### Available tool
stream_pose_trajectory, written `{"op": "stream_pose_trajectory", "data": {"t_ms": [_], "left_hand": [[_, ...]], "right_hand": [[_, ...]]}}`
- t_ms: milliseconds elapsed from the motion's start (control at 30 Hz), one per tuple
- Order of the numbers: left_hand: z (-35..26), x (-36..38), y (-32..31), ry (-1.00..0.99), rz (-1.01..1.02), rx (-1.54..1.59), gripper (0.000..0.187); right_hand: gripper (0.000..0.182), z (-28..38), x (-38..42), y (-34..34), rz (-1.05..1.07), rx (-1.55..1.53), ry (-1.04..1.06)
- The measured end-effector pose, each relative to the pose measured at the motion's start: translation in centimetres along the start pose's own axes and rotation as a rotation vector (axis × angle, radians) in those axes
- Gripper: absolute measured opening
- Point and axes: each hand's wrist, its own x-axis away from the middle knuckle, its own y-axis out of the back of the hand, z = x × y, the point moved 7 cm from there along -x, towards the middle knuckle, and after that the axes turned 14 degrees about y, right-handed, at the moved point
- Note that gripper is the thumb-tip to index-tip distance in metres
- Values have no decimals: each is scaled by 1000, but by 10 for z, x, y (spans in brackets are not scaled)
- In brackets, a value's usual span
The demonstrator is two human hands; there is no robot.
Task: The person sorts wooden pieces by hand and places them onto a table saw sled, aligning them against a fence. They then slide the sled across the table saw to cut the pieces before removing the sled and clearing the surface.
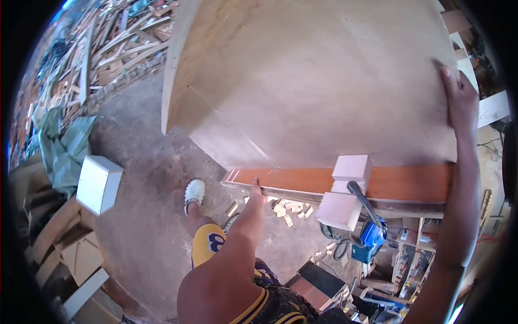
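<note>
A large pale wooden panel piece (318, 86) fills the upper middle, above a long reddish-brown board (410, 181). My left hand (257, 190) is at the board's front edge near its left end, thumb on top and the other fingers hidden below. My right hand (462, 97) grips the right edge of the pale panel, thumb on its face and fingers curled behind. Two pinkish-white blocks, one (352, 166) on the board and one (339, 210) in front of it, sit right of my left hand.
Scrap wood (121, 48) is piled at the upper left. A white box (99, 184) stands at the left by a green sheet (67, 143). A blue machine with a hose (373, 233) and shelves (413, 259) are at the lower right. Wood offcuts (288, 208) lie on the floor.
</note>
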Motion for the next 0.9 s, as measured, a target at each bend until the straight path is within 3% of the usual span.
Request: {"op": "stream_pose_trajectory", "data": {"t_ms": [67,133,167,233,333,367,400,433,467,500,533,567,633,733,900], "left_hand": [[-6,3,-10,24,-11,-3,50],[-16,-4,-14,47,4,-84,51],[-18,2,-23,52,53,-91,50],[-18,39,-47,72,57,-85,48],[-27,30,-11,172,156,-640,46],[-38,35,-4,183,215,-903,46],[-49,114,-24,-90,133,-1179,50],[-90,78,6,-493,285,-1549,53],[-105,146,4,-84,10,-1307,50],[-139,176,12,-37,40,-1286,26],[-189,151,48,228,342,-991,24],[-247,194,53,-161,96,-1521,22],[-331,276,83,-905,113,-2088,23],[-346,333,60,-828,46,-2055,23],[-362,386,88,-588,-129,-1863,23]], "right_hand": [[56,12,-18,-18,-32,23,12],[63,4,-45,-38,26,14,-13],[68,-4,-60,-44,-46,108,3],[76,-7,-89,-73,-53,160,-11],[79,32,-127,-101,183,-36,-96],[78,26,-129,-103,217,51,-103],[77,16,-136,-118,247,139,-110],[77,-49,-133,-158,198,132,-136],[75,-80,-157,-217,301,235,54],[73,-71,-148,-195,300,144,-87],[73,-56,-139,-187,307,39,-223],[74,-52,-141,-186,277,59,-248],[75,-61,-144,-211,207,80,-265],[77,-63,-170,-227,161,65,-294],[83,-90,-176,-265,183,-47,-400]]}}
